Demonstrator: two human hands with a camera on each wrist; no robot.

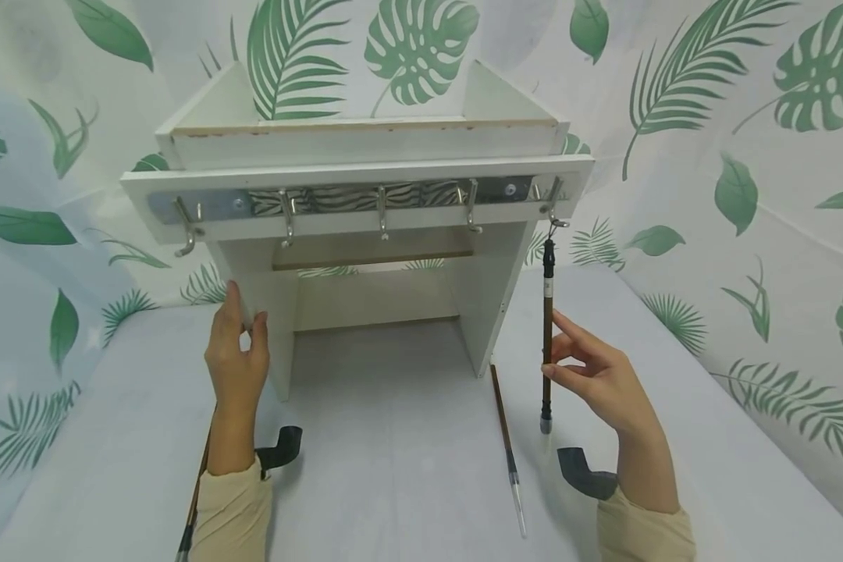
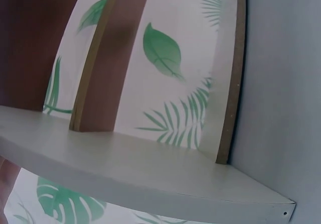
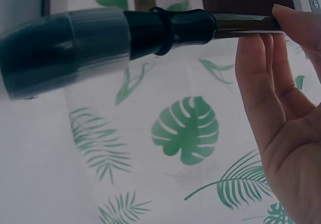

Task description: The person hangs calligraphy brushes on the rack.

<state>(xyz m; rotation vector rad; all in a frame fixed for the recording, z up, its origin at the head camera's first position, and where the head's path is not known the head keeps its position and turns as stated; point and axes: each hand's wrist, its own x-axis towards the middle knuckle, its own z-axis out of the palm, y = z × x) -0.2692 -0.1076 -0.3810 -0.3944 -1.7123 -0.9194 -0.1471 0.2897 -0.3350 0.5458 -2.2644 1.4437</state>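
Observation:
A calligraphy brush point(image 1: 548, 312) with a dark brown shaft hangs by a loop at the rightmost hook point(image 1: 555, 207) of a hook rail point(image 1: 351, 201). My right hand point(image 1: 593, 375) pinches its shaft between thumb and fingers. Up close in the right wrist view, the brush point(image 3: 185, 28) shows its capped lower end, with the fingers point(image 3: 256, 78) against the shaft. The rail is on the front of a white wooden stand point(image 1: 365, 144). Beside the stand's left side panel, my left hand point(image 1: 235, 359) has thumb and fingers apart; whether it touches the panel I cannot tell. The left wrist view shows only the stand's boards point(image 2: 150, 169).
A second brush point(image 1: 503, 425) with a clear cap lies on the white cloth point(image 1: 386, 468) right of the stand's legs. Another brush point(image 1: 195, 499) lies partly under the left forearm. Dark curved wrist pieces point(image 1: 281, 447) stick out by both sleeves. Leaf-patterned cloth point(image 1: 745, 195) rises behind.

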